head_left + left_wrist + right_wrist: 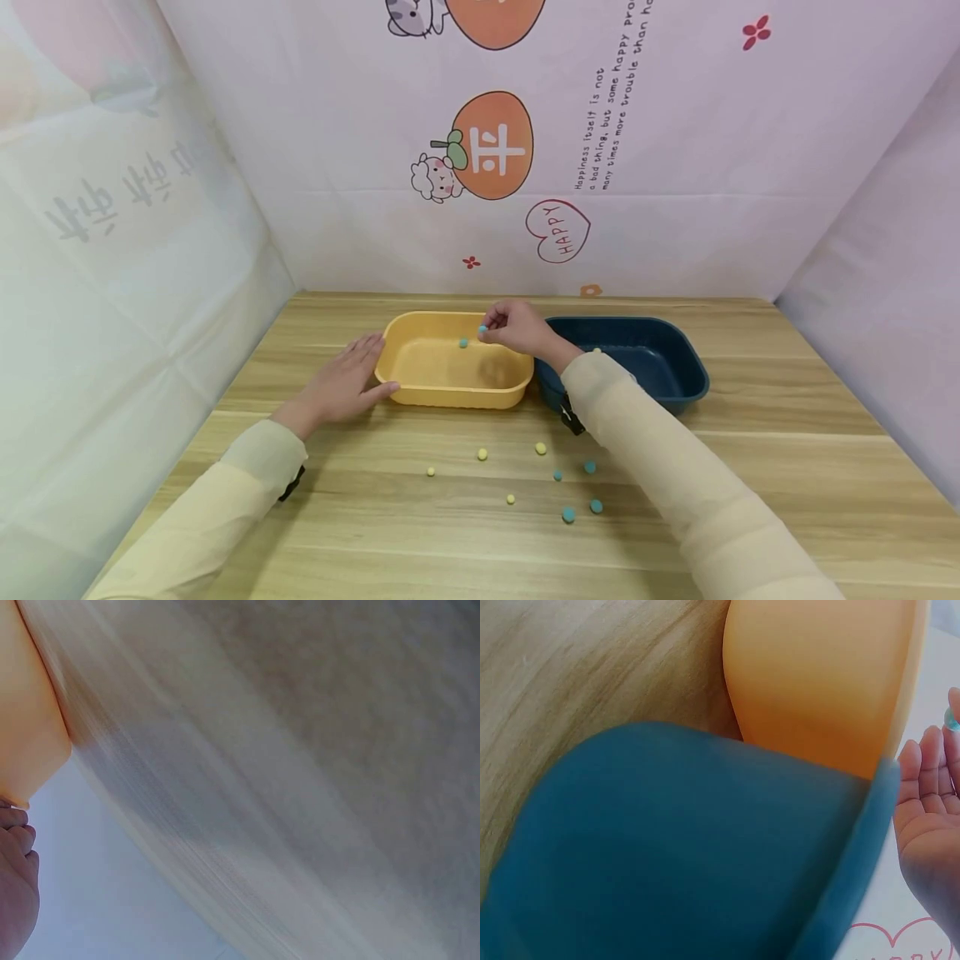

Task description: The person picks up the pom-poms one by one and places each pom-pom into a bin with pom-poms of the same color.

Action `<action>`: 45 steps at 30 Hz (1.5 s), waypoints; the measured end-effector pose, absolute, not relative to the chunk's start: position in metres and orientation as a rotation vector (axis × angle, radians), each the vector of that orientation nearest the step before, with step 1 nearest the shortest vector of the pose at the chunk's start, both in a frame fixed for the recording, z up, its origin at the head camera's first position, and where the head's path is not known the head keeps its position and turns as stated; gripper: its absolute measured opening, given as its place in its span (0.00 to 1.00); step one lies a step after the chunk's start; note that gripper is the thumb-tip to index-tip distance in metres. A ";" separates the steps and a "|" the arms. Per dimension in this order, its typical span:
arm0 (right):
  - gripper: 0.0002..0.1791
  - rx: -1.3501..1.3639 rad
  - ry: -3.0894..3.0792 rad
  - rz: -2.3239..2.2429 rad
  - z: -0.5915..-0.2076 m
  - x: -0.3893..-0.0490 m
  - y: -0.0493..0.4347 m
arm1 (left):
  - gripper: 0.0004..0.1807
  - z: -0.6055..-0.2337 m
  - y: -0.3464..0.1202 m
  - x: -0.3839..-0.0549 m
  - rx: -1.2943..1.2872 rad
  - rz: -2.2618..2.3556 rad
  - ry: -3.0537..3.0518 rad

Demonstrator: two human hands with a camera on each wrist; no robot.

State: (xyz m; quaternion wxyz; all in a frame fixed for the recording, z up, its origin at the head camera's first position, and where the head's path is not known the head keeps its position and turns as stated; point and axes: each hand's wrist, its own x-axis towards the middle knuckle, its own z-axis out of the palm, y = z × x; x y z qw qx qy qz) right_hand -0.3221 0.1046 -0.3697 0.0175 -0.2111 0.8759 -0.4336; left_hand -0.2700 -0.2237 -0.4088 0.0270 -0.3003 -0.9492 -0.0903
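My right hand (517, 327) pinches a small blue ball (482, 329) between thumb and fingertips, above the right part of a yellow bin (453, 397). At the right wrist view's edge that blue ball (951, 719) shows at the fingertips. Inside the yellow bin lies another blue ball (462, 342). My left hand (341, 385) rests against the bin's left end, fingers straight along the rim and thumb at the front edge. Right of it stands a dark blue bin (675, 367), partly covered by my right forearm, with a small yellow ball (597, 351) in it.
In front of the bins, several yellow balls (482, 454) and several blue balls (568, 515) lie scattered on the wooden table (360, 525). A printed cloth (675, 208) hangs behind the table, with pale cloth on both sides.
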 end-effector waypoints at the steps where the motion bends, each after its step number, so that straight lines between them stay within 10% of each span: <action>1: 0.06 -0.654 2.723 -1.346 -0.370 -0.322 0.105 | 0.49 -0.409 -0.224 -0.270 -0.928 -0.279 -2.932; 45: 0.10 -0.831 2.703 -1.311 -0.326 -0.280 0.149 | 0.50 -0.407 -0.223 -0.269 -0.923 -0.248 -2.943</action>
